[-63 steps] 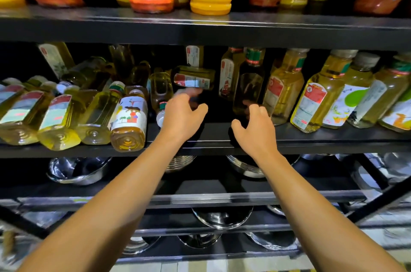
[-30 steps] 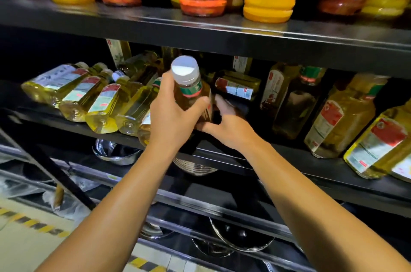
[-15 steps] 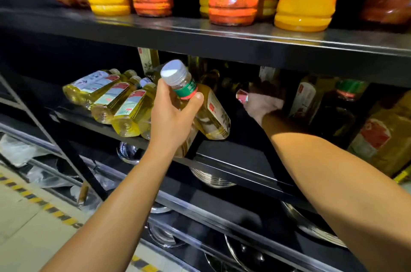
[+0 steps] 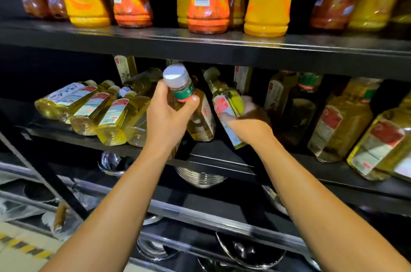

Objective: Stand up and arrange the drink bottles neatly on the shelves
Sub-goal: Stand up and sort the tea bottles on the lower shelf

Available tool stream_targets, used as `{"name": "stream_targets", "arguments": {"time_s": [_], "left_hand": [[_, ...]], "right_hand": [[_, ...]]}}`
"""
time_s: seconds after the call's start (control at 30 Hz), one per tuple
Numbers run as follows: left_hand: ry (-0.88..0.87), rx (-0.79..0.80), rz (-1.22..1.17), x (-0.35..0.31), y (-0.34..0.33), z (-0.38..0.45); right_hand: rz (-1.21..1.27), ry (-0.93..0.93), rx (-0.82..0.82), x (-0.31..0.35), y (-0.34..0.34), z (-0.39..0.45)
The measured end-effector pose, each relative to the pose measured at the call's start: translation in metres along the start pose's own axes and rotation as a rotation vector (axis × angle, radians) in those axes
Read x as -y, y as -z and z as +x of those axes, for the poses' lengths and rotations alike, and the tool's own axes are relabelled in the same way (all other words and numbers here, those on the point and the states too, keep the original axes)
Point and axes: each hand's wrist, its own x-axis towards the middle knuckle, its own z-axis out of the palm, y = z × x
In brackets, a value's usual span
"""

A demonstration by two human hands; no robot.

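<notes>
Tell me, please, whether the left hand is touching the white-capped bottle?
Touching: the head view shows the left hand gripping the white-capped bottle at its neck, thumb across the green band.

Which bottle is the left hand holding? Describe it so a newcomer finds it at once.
Find the middle shelf of pale yellow bottles. At its centre the left hand grips a bottle by the neck. Unlike the toppled row on its left, its white cap points up at the camera, above a green neck band.

Your two forearms are bare to the frame's edge, and your left hand (image 4: 165,120) and right hand (image 4: 249,122) wear nothing.
</notes>
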Motion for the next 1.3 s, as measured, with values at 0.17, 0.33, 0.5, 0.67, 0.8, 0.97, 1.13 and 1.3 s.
{"name": "stream_targets", "arguments": {"time_s": [0.17, 0.33, 0.5, 0.67, 0.8, 0.97, 1.13, 1.3], "left_hand": [[-0.041, 0.135, 0.002, -0.009, -0.012, -0.002], [0.042, 0.166, -0.023, -0.014, -0.040, -0.009], [0.114, 0.149, -0.093, -0.007, -0.065, -0.014], [0.201, 0.134, -0.168, -0.012, -0.092, -0.007], [0.203, 0.168, -0.145, -0.015, -0.107, 0.000], [0.267, 0.256, -0.123, -0.021, -0.090, -0.002], [0.085, 0.180, 0.077, -0.021, -0.021, -0.022], [0.043, 0.026, 0.226, 0.000, 0.053, -0.035]], "right_hand": [[0.321, 0.075, -0.174, -0.017, 0.001, -0.062], [0.252, 0.049, -0.241, -0.035, 0.006, -0.076], [0.073, -0.028, -0.293, -0.039, 0.019, -0.078], [-0.023, -0.093, -0.376, -0.036, 0.025, -0.077], [-0.003, -0.110, -0.462, -0.036, 0.027, -0.077], [0.183, 0.015, -0.528, -0.049, 0.021, -0.092], [0.398, 0.126, -0.425, -0.040, -0.001, -0.121], [0.274, 0.286, -0.185, -0.006, -0.028, -0.106]]}}
